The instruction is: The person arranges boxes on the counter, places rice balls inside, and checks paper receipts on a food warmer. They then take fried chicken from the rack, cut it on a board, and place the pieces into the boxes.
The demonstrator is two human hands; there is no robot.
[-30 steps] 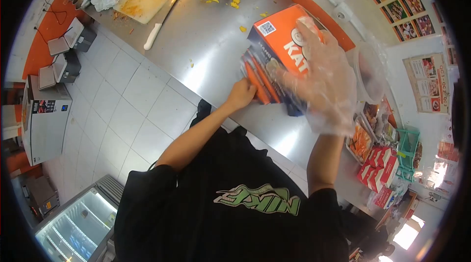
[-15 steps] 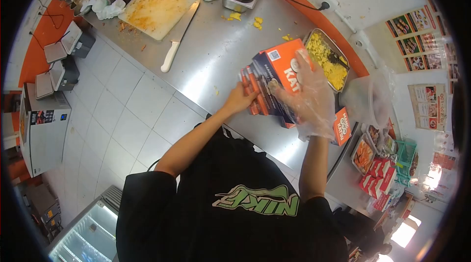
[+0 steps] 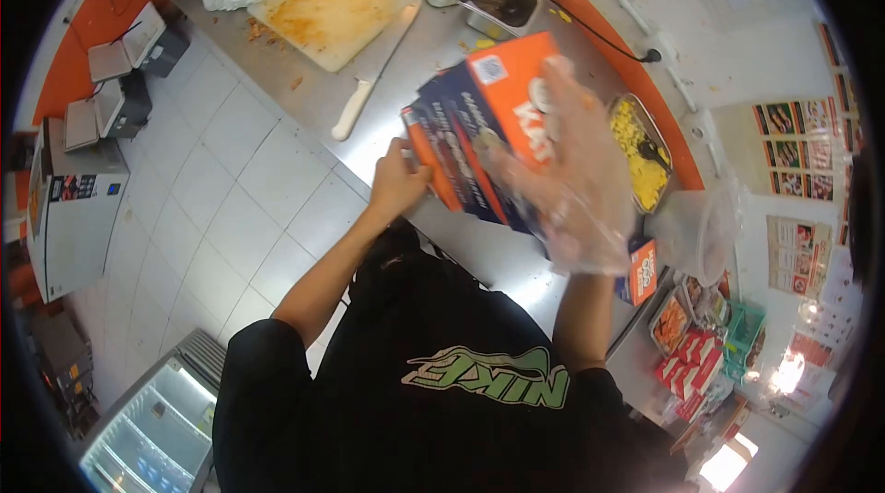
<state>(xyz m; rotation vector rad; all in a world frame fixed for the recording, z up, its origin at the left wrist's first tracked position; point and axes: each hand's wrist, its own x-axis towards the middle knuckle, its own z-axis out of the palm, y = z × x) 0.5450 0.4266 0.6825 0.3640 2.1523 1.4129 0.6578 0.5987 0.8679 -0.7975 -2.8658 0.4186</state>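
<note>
A stack of orange and dark blue boxes point(image 3: 452, 147) is held between my two hands above the steel counter. My bare left hand point(image 3: 399, 181) grips the stack's left end, with its fingers at the edge of an orange box. My right hand point(image 3: 576, 175), in a clear plastic glove, is wrapped over the right side and top of the stack. Part of the printing on the top box is hidden by the glove. Another small orange and blue box point(image 3: 643, 270) lies beside my right wrist.
A knife point(image 3: 355, 106) lies beside a stained cutting board point(image 3: 327, 9). Behind are a metal container point(image 3: 502, 0) and a tray of yellow food point(image 3: 636, 161). A clear plastic tub point(image 3: 691, 233) stands at the right, near red and white boxes point(image 3: 690, 364).
Both hands have moved left with the box stack, and its boxes are more fanned out at the left. The camera view has shifted slightly.
</note>
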